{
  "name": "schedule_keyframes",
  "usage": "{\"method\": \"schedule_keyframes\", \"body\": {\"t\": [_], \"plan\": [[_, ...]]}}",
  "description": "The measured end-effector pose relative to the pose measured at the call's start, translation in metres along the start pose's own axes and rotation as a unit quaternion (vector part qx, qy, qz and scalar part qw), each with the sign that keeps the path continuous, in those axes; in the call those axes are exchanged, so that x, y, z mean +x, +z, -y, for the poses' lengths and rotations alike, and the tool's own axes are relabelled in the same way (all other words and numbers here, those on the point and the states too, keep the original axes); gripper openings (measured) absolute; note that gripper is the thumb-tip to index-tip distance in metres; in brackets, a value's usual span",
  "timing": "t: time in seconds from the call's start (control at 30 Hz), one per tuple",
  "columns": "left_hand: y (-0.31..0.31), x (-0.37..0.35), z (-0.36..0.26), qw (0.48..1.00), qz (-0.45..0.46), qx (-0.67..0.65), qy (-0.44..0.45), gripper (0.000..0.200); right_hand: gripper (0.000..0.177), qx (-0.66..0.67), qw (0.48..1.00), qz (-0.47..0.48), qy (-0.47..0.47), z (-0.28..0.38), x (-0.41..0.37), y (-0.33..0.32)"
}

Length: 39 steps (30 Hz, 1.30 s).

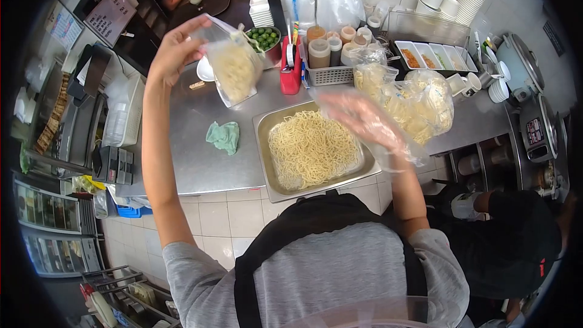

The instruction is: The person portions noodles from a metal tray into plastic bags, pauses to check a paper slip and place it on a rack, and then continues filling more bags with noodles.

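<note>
My left hand [180, 45], bare, is raised over the counter with its fingers pinched on the top of a clear plastic bag of noodles [234, 71], which hangs from it. My right hand [361, 116] wears a loose clear plastic glove and is held over the far right corner of a metal tray [271, 179]. Its fingers look stretched out, slightly smeared by motion, with nothing in them. Loose yellow noodles [313, 149] cover most of the tray's bottom. Beyond the right hand lie several filled bags of noodles [425, 106].
A green cloth [223, 138] lies left of the tray. Behind stand a red tape dispenser [291, 67], a bowl of green limes [263, 39] and a basket of sauce bottles [331, 75]. Topping trays [434, 56] are at back right. A person in black [516, 243] bends close on my right.
</note>
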State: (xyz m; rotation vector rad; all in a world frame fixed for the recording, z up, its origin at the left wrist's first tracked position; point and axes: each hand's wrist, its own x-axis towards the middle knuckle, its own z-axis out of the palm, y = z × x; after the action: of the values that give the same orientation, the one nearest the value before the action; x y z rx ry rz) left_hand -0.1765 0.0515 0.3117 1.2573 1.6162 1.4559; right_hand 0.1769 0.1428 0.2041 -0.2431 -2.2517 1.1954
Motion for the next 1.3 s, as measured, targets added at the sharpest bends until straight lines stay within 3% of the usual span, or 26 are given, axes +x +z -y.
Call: {"method": "schedule_keyframes", "body": {"t": [0.07,0.1,0.17,0.23,0.3,0.33,0.37,0.43,0.53,0.63,0.73,0.8,0.83,0.9,1.0,1.1,1.13,1.23,1.3], "plan": [[0.029,-0.021,0.004,0.999,0.049,0.007,-0.011,0.055,0.036,-0.002,0.993,-0.075,-0.087,0.028,0.032,0.004],[0.045,-0.032,0.006,0.996,0.073,0.029,-0.044,0.056,0.034,-0.127,0.975,-0.087,-0.158,0.03,0.049,0.004],[0.067,-0.054,0.016,0.988,0.119,0.047,-0.088,0.059,0.026,-0.064,0.987,-0.025,-0.143,0.027,0.074,0.022],[0.081,-0.072,0.029,0.982,0.153,0.035,-0.105,0.063,0.028,-0.083,0.989,0.1,-0.076,0.004,0.08,0.05],[0.091,-0.09,0.035,0.977,0.174,0.018,-0.12,0.063,0.031,0.108,0.976,0.158,0.105,0.003,0.068,0.064],[0.096,-0.097,0.039,0.977,0.172,0.025,-0.125,0.064,0.033,0.297,0.912,0.145,0.244,0.007,0.058,0.07],[0.102,-0.103,0.044,0.976,0.169,0.03,-0.131,0.064,0.032,0.15,0.94,0.185,0.244,-0.005,0.063,0.082],[0.109,-0.111,0.067,0.977,0.163,0.047,-0.129,0.064,0.031,-0.149,0.929,0.254,0.225,-0.041,0.072,0.12],[0.11,-0.119,0.096,0.979,0.162,0.063,-0.108,0.063,0.022,-0.193,0.91,0.359,0.076,-0.021,0.061,0.101],[0.102,-0.126,0.098,0.982,0.157,0.042,-0.098,0.062,0.015,-0.285,0.889,0.356,0.052,-0.024,0.076,0.096],[0.094,-0.131,0.098,0.98,0.142,0.05,-0.128,0.058,0.018,-0.132,0.954,0.262,-0.061,-0.032,0.083,0.071],[0.093,-0.132,0.101,0.971,0.154,0.053,-0.174,0.053,0.019,-0.072,0.96,0.259,-0.083,-0.023,0.08,0.064],[0.093,-0.134,0.101,0.972,0.151,0.112,-0.143,0.049,0.019,-0.041,0.962,0.255,-0.093,-0.016,0.079,0.06],[0.095,-0.133,0.096,0.961,0.14,0.229,-0.073,0.042,0.017,0.034,0.985,0.157,-0.07,0.003,0.08,0.047],[0.095,-0.131,0.08,0.937,0.145,0.312,-0.059,0.031,0.016,0.095,0.99,0.077,-0.074,0.034,0.079,0.027],[0.098,-0.126,0.103,0.913,0.043,0.379,0.147,0.026,0.014,0.24,0.969,-0.023,-0.053,0.067,0.072,0.008],[0.101,-0.127,0.106,0.92,0.027,0.366,0.138,0.025,0.013,0.304,0.95,-0.063,-0.038,0.075,0.07,0.003],[0.109,-0.128,0.109,0.938,-0.007,0.329,0.105,0.023,0.012,0.269,0.928,-0.23,-0.118,0.08,0.07,-0.011],[0.112,-0.129,0.107,0.948,-0.011,0.309,0.08,0.023,0.012,0.238,0.948,-0.2,-0.066,0.07,0.061,-0.018]]}}
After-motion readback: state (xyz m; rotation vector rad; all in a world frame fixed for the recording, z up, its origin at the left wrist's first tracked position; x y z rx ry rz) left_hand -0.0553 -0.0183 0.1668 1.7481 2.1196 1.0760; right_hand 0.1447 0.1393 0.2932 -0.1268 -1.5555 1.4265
